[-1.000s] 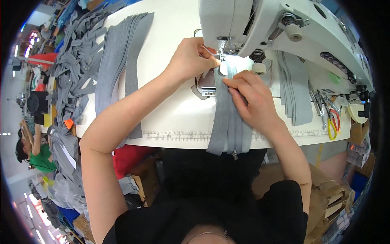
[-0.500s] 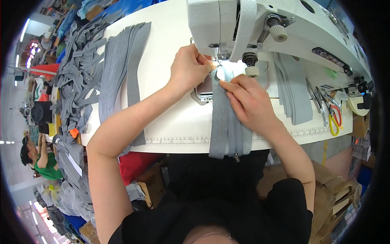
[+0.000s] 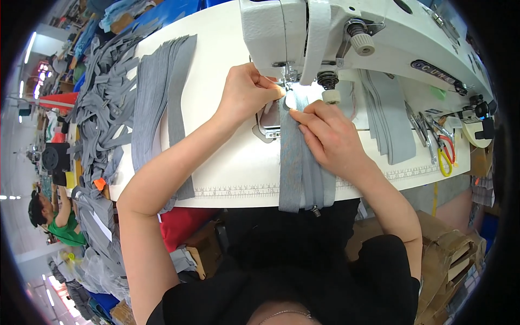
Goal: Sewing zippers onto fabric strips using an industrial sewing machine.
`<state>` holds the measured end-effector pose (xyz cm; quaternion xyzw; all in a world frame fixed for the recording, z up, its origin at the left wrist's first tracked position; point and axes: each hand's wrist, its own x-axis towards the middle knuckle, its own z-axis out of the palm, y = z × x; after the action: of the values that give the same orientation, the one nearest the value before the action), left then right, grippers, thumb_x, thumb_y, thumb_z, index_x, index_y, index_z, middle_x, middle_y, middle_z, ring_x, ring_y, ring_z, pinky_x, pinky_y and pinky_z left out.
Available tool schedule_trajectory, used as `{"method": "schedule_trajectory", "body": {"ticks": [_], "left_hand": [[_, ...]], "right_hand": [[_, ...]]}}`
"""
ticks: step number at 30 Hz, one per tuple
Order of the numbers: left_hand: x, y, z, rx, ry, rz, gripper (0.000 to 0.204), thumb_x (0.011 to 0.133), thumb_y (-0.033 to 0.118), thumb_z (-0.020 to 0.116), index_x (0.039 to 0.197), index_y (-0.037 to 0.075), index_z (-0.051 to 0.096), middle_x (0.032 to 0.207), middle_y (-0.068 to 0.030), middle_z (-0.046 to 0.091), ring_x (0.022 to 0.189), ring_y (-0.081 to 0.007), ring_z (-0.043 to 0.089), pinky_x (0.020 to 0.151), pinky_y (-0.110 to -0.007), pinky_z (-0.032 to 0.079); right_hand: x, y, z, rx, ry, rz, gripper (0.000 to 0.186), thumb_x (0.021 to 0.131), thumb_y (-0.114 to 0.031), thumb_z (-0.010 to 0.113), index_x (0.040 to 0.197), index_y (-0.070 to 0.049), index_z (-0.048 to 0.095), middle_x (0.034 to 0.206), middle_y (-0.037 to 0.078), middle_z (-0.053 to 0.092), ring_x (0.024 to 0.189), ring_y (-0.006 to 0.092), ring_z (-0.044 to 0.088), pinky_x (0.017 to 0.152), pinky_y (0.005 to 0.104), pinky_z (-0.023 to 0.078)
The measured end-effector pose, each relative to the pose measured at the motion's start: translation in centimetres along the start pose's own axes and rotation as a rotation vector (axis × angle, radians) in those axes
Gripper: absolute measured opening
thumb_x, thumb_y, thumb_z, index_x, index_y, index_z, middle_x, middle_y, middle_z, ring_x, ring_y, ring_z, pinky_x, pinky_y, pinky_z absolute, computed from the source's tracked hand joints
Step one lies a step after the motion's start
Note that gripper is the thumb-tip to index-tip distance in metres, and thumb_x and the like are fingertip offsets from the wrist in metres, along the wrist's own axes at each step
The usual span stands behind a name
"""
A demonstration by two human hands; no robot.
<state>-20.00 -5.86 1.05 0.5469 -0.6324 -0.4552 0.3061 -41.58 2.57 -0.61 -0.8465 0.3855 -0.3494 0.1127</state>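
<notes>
A grey fabric strip (image 3: 291,173) lies under the needle area of a white sewing machine (image 3: 271,38) and runs down over the table's front edge. Alongside it, on the right, is a grey zipper (image 3: 309,179) whose metal slider (image 3: 316,210) hangs at the lower end. My left hand (image 3: 246,91) is closed, thumb and forefinger pinching the strip's edge just left of the presser foot. Fingertips of my right hand (image 3: 329,132) press together on the layered strip and zipper slightly nearer me. Bright lamp light washes out detail at the needle.
Stacked grey strips (image 3: 154,103) lie on the left of the white table (image 3: 216,157), beyond them a tangled grey heap (image 3: 100,108). On the right are more grey pieces (image 3: 390,119), metal tools and red-and-yellow-handled scissors (image 3: 446,154). A ruler scale (image 3: 238,193) edges the table.
The view has shifted slightly, so the machine appears a little farther left and lower. Both hands keep nearly the same hold beside the presser foot.
</notes>
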Motion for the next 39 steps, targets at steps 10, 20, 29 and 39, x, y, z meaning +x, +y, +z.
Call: {"method": "schedule_trajectory", "body": {"ticks": [10,20,29,39], "left_hand": [[0.1,0.2,0.0,0.021,-0.019,-0.035,0.027,0.074,0.002,0.08,0.098,-0.006,0.072,0.075,-0.0077,0.074,0.067,-0.0119,0.068,0.065,-0.027,0.054],[-0.7,-0.8,0.8,0.015,0.073,-0.015,0.018,0.076,0.01,0.078,0.088,-0.001,0.073,0.078,-0.0058,0.075,0.069,-0.01,0.069,0.067,-0.026,0.054],[-0.8,-0.8,0.9,0.034,0.084,-0.003,0.016,0.077,0.01,0.078,0.088,0.0,0.072,0.084,-0.0042,0.076,0.073,-0.0092,0.07,0.071,-0.027,0.055],[0.3,-1.3,-0.4,0.304,-0.012,0.175,0.03,0.077,0.023,0.083,0.101,0.005,0.08,0.095,-0.0109,0.069,0.084,-0.0219,0.067,0.078,-0.036,0.054]], "right_hand": [[0.6,1.4,0.0,-0.25,0.123,0.083,0.021,0.088,-0.01,0.071,0.107,-0.001,0.071,0.111,0.014,0.066,0.112,0.0341,0.059,0.092,0.0476,0.048],[0.8,1.8,0.4,-0.356,-0.066,0.099,0.03,0.099,-0.013,0.059,0.128,-0.012,0.068,0.118,0.008,0.071,0.101,0.0291,0.069,0.107,0.057,0.039],[0.9,1.4,0.6,-0.438,-0.133,0.129,0.037,0.095,-0.007,0.059,0.131,-0.012,0.065,0.133,0.005,0.064,0.101,0.0271,0.069,0.101,0.0531,0.043],[0.8,1.6,0.9,-0.354,-0.056,0.125,0.039,0.09,-0.013,0.065,0.128,-0.012,0.072,0.085,0.015,0.07,0.119,0.0383,0.054,0.1,0.051,0.044]]}}
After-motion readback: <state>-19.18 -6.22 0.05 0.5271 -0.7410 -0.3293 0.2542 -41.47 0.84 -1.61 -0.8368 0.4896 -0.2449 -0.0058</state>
